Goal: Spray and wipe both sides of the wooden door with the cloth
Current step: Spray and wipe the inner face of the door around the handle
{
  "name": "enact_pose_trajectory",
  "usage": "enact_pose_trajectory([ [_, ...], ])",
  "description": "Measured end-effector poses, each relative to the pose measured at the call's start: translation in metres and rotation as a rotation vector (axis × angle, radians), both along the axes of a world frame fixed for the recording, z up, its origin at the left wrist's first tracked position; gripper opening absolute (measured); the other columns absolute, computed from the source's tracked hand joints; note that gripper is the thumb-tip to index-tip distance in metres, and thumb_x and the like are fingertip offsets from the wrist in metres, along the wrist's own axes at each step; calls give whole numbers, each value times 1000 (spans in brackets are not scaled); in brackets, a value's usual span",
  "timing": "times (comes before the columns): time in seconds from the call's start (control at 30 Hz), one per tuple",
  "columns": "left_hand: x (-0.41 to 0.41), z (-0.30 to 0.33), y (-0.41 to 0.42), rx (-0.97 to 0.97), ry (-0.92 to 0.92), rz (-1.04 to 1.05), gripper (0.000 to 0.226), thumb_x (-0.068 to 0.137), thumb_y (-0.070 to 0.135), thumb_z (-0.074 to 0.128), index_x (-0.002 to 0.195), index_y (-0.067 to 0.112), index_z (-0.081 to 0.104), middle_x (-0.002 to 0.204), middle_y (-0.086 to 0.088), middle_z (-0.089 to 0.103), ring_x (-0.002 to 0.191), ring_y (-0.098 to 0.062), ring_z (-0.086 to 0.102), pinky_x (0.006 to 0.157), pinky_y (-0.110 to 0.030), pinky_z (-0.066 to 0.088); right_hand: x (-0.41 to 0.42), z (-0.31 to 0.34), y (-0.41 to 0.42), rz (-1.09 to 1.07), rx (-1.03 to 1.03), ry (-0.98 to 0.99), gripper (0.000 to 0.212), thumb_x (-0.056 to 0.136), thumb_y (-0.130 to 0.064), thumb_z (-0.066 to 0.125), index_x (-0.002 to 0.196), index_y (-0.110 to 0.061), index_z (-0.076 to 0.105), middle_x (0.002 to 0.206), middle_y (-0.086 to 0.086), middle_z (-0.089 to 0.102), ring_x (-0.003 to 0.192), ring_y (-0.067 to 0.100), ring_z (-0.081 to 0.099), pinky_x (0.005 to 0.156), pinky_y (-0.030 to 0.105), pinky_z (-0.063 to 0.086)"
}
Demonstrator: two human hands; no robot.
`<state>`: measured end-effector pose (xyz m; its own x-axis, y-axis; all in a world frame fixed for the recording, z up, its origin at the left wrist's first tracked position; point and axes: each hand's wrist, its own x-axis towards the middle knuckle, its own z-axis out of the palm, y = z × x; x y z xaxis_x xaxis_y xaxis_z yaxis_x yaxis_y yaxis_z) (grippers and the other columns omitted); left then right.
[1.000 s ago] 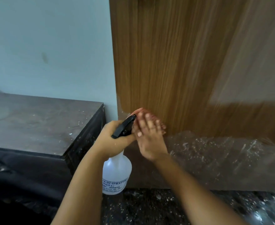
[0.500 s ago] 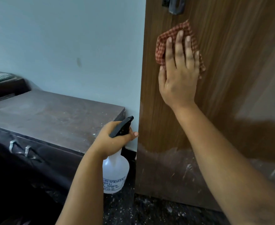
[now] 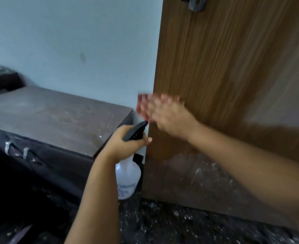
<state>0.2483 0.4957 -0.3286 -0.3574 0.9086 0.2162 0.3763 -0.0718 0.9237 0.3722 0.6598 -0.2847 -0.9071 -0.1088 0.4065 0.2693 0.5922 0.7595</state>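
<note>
a person's right hand [image 3: 170, 115], blurred, presses a red checked cloth [image 3: 142, 107] flat-fingered against the left edge of the tall brown wooden door [image 3: 233, 81]. the left hand [image 3: 122, 145] grips the black trigger head of a white plastic spray bottle [image 3: 127, 178], held upright just left of the door, beside a dusty dark wooden worktop [image 3: 53, 115]. a dark metal handle [image 3: 195, 4] shows near the door's top.

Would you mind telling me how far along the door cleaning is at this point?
Done: I cannot tell; no wiped patch shows on the wooden door. In hand: the right hand, blurred with motion, presses the red checked cloth near the door's edge, while the left hand holds the spray bottle. Left: the lower part looks speckled, and the other side is out of view.
</note>
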Motion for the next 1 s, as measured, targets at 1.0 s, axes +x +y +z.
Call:
enact_pose_trajectory([
  [1.0,93,-103,66,-314,48,-270,31,85,40,78,71,14,67,71,-7,70,77,-21,71,81,-38,55,166,-179,47,-273,-936,1439,62,105,-28,33,156,-3,9,160,29,-7,150,39,1,123,40,1],
])
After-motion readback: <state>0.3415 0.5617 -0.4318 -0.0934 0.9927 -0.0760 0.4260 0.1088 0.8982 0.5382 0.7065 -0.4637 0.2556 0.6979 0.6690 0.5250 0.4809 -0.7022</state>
